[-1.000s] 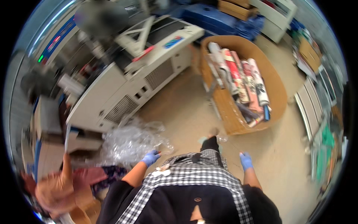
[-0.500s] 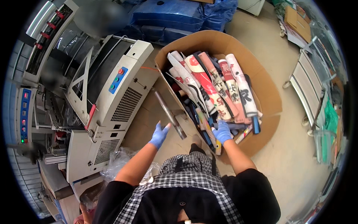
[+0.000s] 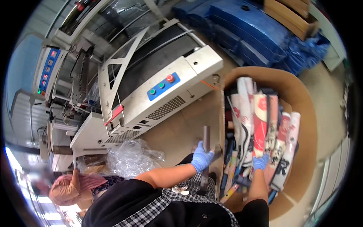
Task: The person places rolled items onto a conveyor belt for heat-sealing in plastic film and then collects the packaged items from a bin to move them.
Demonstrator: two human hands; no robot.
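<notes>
My left hand (image 3: 202, 158), in a blue glove, is over a dark metal pipe (image 3: 206, 137). Its thumb stands apart from the fingers, and the pipe passes beneath the hand without a visible grip. To the right, my gloved right hand (image 3: 261, 162) reaches into a large cardboard box (image 3: 308, 159). Its fingers are around the near end of a red and white rolled mat (image 3: 260, 126); the fingertips are partly hidden. Other rolled mats (image 3: 287, 151), pink, white and dark with printed patterns, lie packed beside it.
Left of the box stands a white machine (image 3: 166, 98) with coloured buttons. Crumpled clear plastic (image 3: 132, 157) lies on the floor below it. Blue-wrapped bales (image 3: 242, 26) and a brown carton (image 3: 291, 19) are behind. Another person (image 3: 75, 187) is at the lower left.
The view has turned to the left, bringing the other person into sight. My left hand has come over the pipe. My right hand has moved from the box's near side onto the red and white mat.
</notes>
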